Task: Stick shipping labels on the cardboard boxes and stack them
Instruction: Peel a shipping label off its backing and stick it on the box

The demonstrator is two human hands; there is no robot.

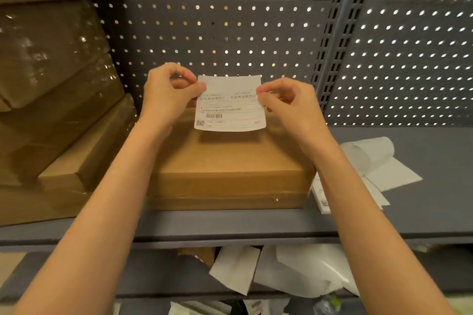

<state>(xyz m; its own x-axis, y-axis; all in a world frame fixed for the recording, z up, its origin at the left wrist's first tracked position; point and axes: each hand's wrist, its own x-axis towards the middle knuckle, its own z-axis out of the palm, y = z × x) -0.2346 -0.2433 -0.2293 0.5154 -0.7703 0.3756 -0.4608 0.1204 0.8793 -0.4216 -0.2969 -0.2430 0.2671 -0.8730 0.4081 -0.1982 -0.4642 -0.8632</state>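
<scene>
A shipping label (229, 103) is being held up by its side edges, pinched between thumb and fingertips of the left hand (167, 91) and the right hand (289, 102), just above the far part of a flat cardboard box (230, 161) sitting on a grey shelf (422, 212). The label isn't stuck down yet.

What could go wrong: the sheet is curling a bit at the bottom, so if it gets dropped on unevenly, a crease or bubble could easily be pressed in. It could also end up crooked, or hanging off the far edge, since it's being held so far back.

Print-wise, a barcode and a small QR-style code can be made out lower left, plus two blocks of characters up top, too blurred to be read. No brand is visible.

More cardboard boxes (64, 110) are piled to the left, and loose white sheets (378, 163) are lying to the right.
</scene>
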